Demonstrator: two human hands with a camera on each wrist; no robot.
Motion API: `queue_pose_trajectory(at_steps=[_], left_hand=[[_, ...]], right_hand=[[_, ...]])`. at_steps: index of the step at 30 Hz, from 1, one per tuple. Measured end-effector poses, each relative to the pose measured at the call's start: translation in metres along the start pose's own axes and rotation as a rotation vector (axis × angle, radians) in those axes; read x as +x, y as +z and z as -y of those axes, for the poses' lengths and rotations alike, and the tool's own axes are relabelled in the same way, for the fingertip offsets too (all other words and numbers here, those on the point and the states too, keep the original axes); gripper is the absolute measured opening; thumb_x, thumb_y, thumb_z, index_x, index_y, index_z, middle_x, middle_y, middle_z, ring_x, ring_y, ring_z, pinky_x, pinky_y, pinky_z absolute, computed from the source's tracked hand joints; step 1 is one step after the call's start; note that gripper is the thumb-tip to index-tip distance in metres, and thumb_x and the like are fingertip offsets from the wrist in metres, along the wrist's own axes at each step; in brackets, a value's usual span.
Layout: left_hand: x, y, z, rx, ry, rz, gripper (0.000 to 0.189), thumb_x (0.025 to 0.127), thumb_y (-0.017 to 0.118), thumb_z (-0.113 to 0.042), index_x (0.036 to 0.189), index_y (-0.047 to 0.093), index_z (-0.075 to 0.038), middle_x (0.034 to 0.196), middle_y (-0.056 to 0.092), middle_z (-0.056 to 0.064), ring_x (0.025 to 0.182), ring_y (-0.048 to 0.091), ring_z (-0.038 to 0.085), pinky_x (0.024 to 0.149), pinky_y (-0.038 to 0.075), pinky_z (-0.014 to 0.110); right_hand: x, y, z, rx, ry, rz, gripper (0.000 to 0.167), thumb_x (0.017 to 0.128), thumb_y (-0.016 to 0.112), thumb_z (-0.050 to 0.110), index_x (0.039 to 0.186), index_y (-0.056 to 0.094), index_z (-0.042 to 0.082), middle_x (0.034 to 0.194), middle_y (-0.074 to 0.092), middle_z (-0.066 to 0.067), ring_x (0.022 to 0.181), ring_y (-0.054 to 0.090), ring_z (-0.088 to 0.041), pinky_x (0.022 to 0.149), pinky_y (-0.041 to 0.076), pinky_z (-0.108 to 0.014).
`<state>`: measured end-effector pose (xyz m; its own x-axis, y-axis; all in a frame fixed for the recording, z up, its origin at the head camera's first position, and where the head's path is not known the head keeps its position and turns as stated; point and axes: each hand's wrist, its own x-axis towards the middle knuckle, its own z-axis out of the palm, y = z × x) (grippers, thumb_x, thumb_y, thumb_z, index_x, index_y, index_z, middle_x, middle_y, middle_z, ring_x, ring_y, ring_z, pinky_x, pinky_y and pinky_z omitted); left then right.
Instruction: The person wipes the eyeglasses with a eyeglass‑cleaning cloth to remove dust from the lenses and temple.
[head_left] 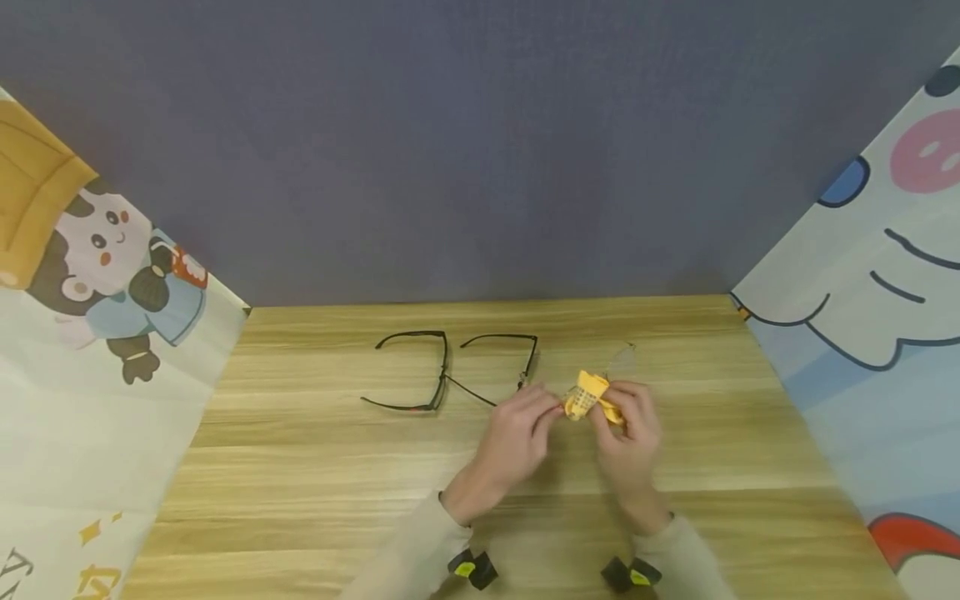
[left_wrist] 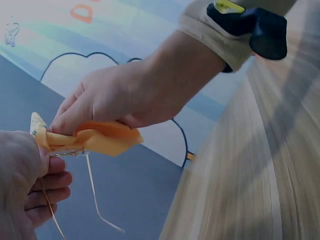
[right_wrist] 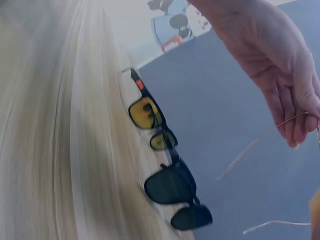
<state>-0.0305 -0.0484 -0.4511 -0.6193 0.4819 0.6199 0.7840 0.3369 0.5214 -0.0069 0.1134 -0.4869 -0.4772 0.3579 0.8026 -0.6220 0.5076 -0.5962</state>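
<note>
Thin wire-framed eyeglasses are held up above the wooden table, their slim temples hanging down in the left wrist view. My left hand pinches them at one side of the frame between thumb and fingers. A yellow cloth with small dark print is folded over the frame, covering much of the lenses. My right hand grips this cloth with thumb and fingers. Both hands are close together, with the cloth between them. In the right wrist view, a bit of the cloth shows at the right edge.
Two black-framed pairs lie on the table to the left: glasses with yellow-tinted lenses and sunglasses with dark lenses. A grey panel stands behind the table, with cartoon-printed sheets at both sides.
</note>
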Motion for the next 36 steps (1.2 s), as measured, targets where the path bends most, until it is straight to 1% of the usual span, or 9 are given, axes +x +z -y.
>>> queue_pose_trajectory(at_steps=[7, 14, 15, 18, 21, 24, 28, 31, 36], left_hand=[[-0.017, -0.012, 0.003, -0.076, -0.116, -0.09, 0.004, 0.092, 0.07, 0.002, 0.095, 0.073, 0.002, 0.09, 0.074, 0.011, 0.081, 0.072, 0.019, 0.1, 0.058, 0.036], [-0.026, -0.017, 0.006, -0.138, -0.139, -0.16, 0.007, 0.09, 0.07, 0.009, 0.09, 0.072, 0.002, 0.083, 0.071, 0.011, 0.066, 0.064, 0.018, 0.072, 0.062, 0.024], [-0.027, -0.018, 0.007, -0.15, -0.14, -0.169, 0.008, 0.09, 0.069, 0.01, 0.09, 0.072, 0.002, 0.083, 0.071, 0.012, 0.067, 0.066, 0.02, 0.072, 0.062, 0.024], [-0.028, -0.021, 0.007, -0.168, -0.136, -0.187, 0.009, 0.088, 0.07, 0.011, 0.089, 0.072, 0.003, 0.086, 0.073, 0.013, 0.074, 0.071, 0.023, 0.089, 0.063, 0.034], [-0.03, -0.023, 0.006, -0.188, -0.138, -0.193, 0.008, 0.088, 0.07, 0.011, 0.09, 0.072, 0.003, 0.089, 0.074, 0.014, 0.082, 0.074, 0.024, 0.101, 0.056, 0.044], [-0.032, -0.026, 0.005, -0.207, -0.154, -0.186, 0.007, 0.091, 0.069, 0.008, 0.091, 0.072, 0.003, 0.092, 0.075, 0.016, 0.086, 0.075, 0.026, 0.101, 0.057, 0.043], [-0.035, -0.03, 0.005, -0.24, -0.188, -0.185, 0.008, 0.095, 0.065, 0.006, 0.091, 0.072, 0.003, 0.098, 0.075, 0.02, 0.091, 0.075, 0.033, 0.095, 0.06, 0.038], [-0.037, -0.032, 0.006, -0.273, -0.212, -0.188, 0.008, 0.095, 0.065, 0.005, 0.091, 0.071, 0.004, 0.098, 0.075, 0.022, 0.092, 0.075, 0.036, 0.094, 0.06, 0.038], [-0.038, -0.032, 0.007, -0.291, -0.215, -0.196, 0.007, 0.094, 0.066, 0.006, 0.091, 0.072, 0.004, 0.096, 0.075, 0.019, 0.092, 0.075, 0.037, 0.097, 0.058, 0.039]], right_hand=[[-0.003, 0.018, 0.01, 0.015, -0.06, 0.085, 0.043, 0.1, 0.07, 0.029, 0.085, 0.071, -0.011, 0.087, 0.062, -0.027, 0.093, 0.06, -0.014, 0.083, 0.05, -0.007], [-0.005, 0.031, 0.023, 0.047, -0.088, 0.103, 0.04, 0.099, 0.072, 0.029, 0.087, 0.074, -0.009, 0.086, 0.061, -0.023, 0.085, 0.057, -0.024, 0.081, 0.05, -0.007], [-0.005, 0.032, 0.025, 0.052, -0.09, 0.105, 0.039, 0.099, 0.072, 0.028, 0.088, 0.074, -0.009, 0.086, 0.061, -0.023, 0.085, 0.057, -0.025, 0.081, 0.05, -0.008], [-0.005, 0.034, 0.029, 0.053, -0.103, 0.113, 0.038, 0.1, 0.071, 0.028, 0.087, 0.074, -0.008, 0.086, 0.06, -0.022, 0.085, 0.057, -0.026, 0.082, 0.05, -0.008], [-0.004, 0.035, 0.029, 0.038, -0.121, 0.126, 0.037, 0.1, 0.07, 0.026, 0.086, 0.072, -0.008, 0.086, 0.06, -0.022, 0.084, 0.056, -0.027, 0.083, 0.051, -0.009], [-0.003, 0.035, 0.027, 0.05, -0.103, 0.138, 0.031, 0.1, 0.069, 0.019, 0.085, 0.068, -0.009, 0.087, 0.06, -0.023, 0.084, 0.057, -0.023, 0.082, 0.053, -0.01], [0.001, 0.029, 0.021, 0.069, -0.018, 0.139, 0.009, 0.088, 0.069, -0.004, 0.087, 0.064, -0.011, 0.09, 0.06, -0.023, 0.089, 0.058, -0.015, 0.08, 0.053, -0.009], [0.002, 0.026, 0.018, 0.063, 0.021, 0.141, 0.011, 0.079, 0.069, -0.015, 0.088, 0.064, -0.011, 0.09, 0.06, -0.024, 0.091, 0.057, -0.01, 0.079, 0.052, -0.008], [-0.001, 0.029, 0.021, 0.051, -0.032, 0.155, 0.012, 0.089, 0.071, 0.001, 0.087, 0.067, -0.01, 0.089, 0.061, -0.022, 0.087, 0.059, -0.014, 0.081, 0.053, -0.008]])
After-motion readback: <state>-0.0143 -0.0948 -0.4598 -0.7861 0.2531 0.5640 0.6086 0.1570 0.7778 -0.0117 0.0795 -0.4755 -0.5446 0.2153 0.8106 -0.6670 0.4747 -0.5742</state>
